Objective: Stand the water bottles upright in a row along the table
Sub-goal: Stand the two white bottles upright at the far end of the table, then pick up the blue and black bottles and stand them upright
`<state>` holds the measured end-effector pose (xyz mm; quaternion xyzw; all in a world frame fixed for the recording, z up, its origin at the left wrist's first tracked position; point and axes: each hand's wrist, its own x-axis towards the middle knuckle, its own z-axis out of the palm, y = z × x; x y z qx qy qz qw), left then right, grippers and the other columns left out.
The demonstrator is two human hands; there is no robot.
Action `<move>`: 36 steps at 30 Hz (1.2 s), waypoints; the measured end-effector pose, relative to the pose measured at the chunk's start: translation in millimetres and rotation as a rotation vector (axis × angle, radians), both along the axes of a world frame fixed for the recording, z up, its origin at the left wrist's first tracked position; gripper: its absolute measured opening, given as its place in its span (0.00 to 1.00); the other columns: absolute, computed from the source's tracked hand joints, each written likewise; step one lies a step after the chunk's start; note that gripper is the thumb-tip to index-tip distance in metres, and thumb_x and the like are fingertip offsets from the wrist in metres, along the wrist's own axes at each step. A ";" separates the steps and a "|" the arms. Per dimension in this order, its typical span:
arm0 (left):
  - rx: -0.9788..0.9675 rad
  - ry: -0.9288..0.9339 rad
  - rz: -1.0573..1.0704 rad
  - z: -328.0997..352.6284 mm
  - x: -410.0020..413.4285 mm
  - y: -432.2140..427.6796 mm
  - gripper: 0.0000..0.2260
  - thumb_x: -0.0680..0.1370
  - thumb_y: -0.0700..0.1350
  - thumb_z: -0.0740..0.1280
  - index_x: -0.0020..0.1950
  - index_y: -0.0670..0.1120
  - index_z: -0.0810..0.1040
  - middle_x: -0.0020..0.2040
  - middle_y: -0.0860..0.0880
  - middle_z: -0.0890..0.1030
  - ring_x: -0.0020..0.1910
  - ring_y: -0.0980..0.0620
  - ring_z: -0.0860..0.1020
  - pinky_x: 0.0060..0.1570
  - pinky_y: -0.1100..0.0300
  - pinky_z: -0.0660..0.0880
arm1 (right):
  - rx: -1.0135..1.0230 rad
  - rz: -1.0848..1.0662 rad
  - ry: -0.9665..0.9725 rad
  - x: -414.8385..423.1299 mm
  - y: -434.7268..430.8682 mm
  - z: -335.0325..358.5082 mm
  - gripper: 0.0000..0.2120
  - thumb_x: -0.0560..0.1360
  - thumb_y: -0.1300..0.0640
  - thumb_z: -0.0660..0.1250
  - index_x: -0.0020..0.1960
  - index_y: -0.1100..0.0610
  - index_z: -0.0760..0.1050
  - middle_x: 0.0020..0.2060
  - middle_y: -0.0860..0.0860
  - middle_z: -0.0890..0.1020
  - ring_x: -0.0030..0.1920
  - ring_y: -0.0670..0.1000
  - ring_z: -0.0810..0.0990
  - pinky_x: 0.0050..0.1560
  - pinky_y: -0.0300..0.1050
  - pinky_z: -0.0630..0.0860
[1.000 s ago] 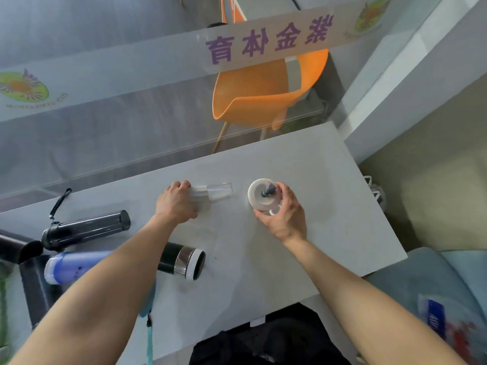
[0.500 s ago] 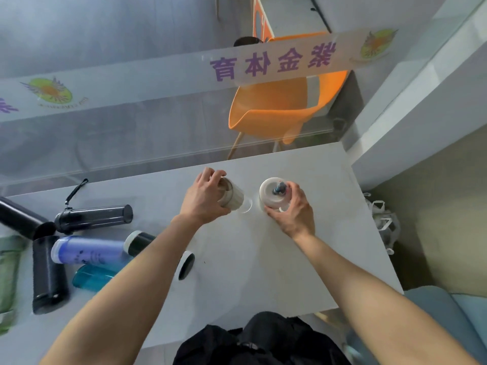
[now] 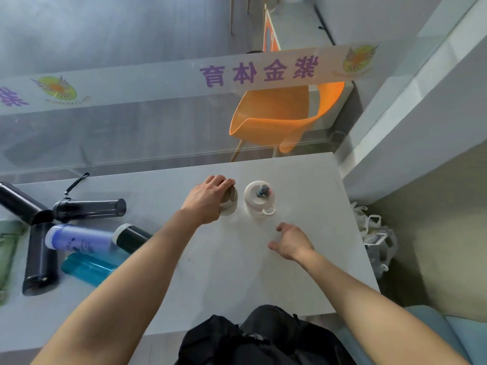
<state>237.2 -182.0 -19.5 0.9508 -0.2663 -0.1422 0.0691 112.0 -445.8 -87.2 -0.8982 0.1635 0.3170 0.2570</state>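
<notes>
A white bottle [image 3: 259, 198] with a small figure on its lid stands upright near the table's far edge. Just left of it stands a clear bottle [image 3: 230, 204] with a pale cap, and my left hand [image 3: 208, 200] grips it from above. My right hand [image 3: 290, 241] hovers open over the table, in front of the white bottle and apart from it. At the left, several bottles lie on their sides: a dark clear one [image 3: 89, 209], a purple one [image 3: 76, 239], a teal one [image 3: 89, 267], a black-and-white flask [image 3: 131, 237] and two black ones [image 3: 39, 259].
A glass partition with purple lettering [image 3: 258, 72] rises behind the table [image 3: 237, 272]; an orange chair [image 3: 279, 119] stands beyond it. A white bag [image 3: 376, 238] sits on the floor off the right edge. A black bag [image 3: 258, 338] lies at the near edge.
My left hand has set the clear bottle upright beside the white one. My right hand let go of the white bottle and drew back toward me.
</notes>
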 end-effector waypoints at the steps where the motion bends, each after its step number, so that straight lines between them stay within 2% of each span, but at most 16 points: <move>1: 0.009 0.016 0.012 -1.1 -2.7 0.8 0.41 0.71 0.40 0.77 0.80 0.57 0.63 0.74 0.52 0.71 0.70 0.45 0.72 0.53 0.51 0.79 | -0.009 0.052 0.007 -1.3 1.3 1.9 0.33 0.77 0.43 0.75 0.77 0.55 0.72 0.70 0.54 0.79 0.69 0.57 0.79 0.67 0.48 0.76; 4: 0.016 0.068 0.060 0.5 -8.1 6.7 0.49 0.70 0.38 0.77 0.85 0.59 0.55 0.78 0.53 0.67 0.75 0.45 0.70 0.51 0.51 0.80 | -0.078 0.264 0.006 -0.5 11.6 6.5 0.29 0.79 0.43 0.70 0.75 0.56 0.73 0.70 0.55 0.78 0.68 0.59 0.80 0.68 0.51 0.77; 8: 0.044 0.079 0.129 13.0 -11.6 27.1 0.55 0.70 0.37 0.78 0.87 0.59 0.49 0.82 0.54 0.63 0.76 0.46 0.69 0.49 0.49 0.82 | -0.153 0.592 0.000 6.0 41.9 13.8 0.21 0.80 0.50 0.67 0.70 0.57 0.73 0.65 0.58 0.79 0.64 0.62 0.80 0.61 0.52 0.77; 11: 0.077 0.072 0.223 21.3 -22.3 59.6 0.51 0.70 0.40 0.79 0.87 0.57 0.55 0.82 0.53 0.65 0.72 0.46 0.74 0.48 0.51 0.81 | -0.178 0.748 -0.017 10.4 79.3 16.6 0.15 0.79 0.54 0.67 0.65 0.58 0.77 0.61 0.58 0.81 0.60 0.62 0.82 0.56 0.51 0.78; 15: 0.087 0.066 0.342 23.7 -51.2 128.6 0.40 0.70 0.43 0.78 0.80 0.55 0.68 0.75 0.53 0.73 0.67 0.46 0.79 0.53 0.51 0.79 | -0.125 0.838 -0.107 14.6 140.8 20.7 0.12 0.79 0.52 0.68 0.58 0.57 0.79 0.57 0.58 0.84 0.57 0.63 0.84 0.53 0.51 0.78; 19: 0.158 0.128 0.446 20.1 -78.3 198.5 0.30 0.71 0.46 0.77 0.73 0.55 0.76 0.65 0.52 0.79 0.64 0.46 0.80 0.59 0.47 0.81 | -0.067 0.780 -0.185 16.6 209.8 23.2 0.23 0.80 0.42 0.68 0.67 0.55 0.72 0.62 0.57 0.81 0.63 0.62 0.81 0.58 0.54 0.77; 21: 0.167 0.127 0.460 17.7 -86.5 228.2 0.28 0.71 0.47 0.77 0.71 0.55 0.78 0.62 0.51 0.80 0.63 0.46 0.81 0.57 0.46 0.82 | -0.057 0.720 -0.224 17.6 241.5 21.8 0.27 0.79 0.37 0.69 0.68 0.55 0.71 0.62 0.56 0.81 0.62 0.61 0.82 0.58 0.54 0.77; 23: 0.196 0.128 0.453 16.1 -91.2 255.2 0.29 0.72 0.46 0.76 0.73 0.55 0.77 0.64 0.51 0.80 0.64 0.46 0.81 0.54 0.48 0.81 | -0.056 0.657 -0.255 18.3 270.0 20.1 0.29 0.76 0.34 0.70 0.65 0.54 0.71 0.61 0.56 0.80 0.61 0.61 0.82 0.57 0.54 0.78; 26: 0.240 0.140 0.456 10.3 -95.5 292.3 0.28 0.74 0.45 0.74 0.74 0.54 0.76 0.69 0.51 0.78 0.68 0.46 0.78 0.57 0.48 0.81 | -0.093 0.570 -0.251 17.7 306.8 14.0 0.35 0.71 0.30 0.72 0.66 0.53 0.69 0.60 0.55 0.79 0.60 0.60 0.81 0.58 0.55 0.80; 29: 0.235 0.119 0.441 -1.6 -97.5 327.6 0.25 0.75 0.45 0.74 0.72 0.53 0.76 0.68 0.50 0.79 0.68 0.45 0.78 0.61 0.47 0.80 | -0.127 0.508 -0.213 12.7 332.0 -0.1 0.38 0.69 0.33 0.76 0.68 0.54 0.68 0.61 0.55 0.78 0.61 0.59 0.81 0.59 0.55 0.81; 36: 0.189 0.162 0.339 -12.8 -75.1 364.1 0.27 0.75 0.44 0.74 0.74 0.54 0.76 0.69 0.50 0.78 0.68 0.45 0.78 0.61 0.47 0.80 | -0.147 0.288 -0.207 -0.5 327.3 9.8 0.33 0.62 0.40 0.77 0.61 0.51 0.69 0.55 0.52 0.79 0.54 0.57 0.82 0.54 0.49 0.80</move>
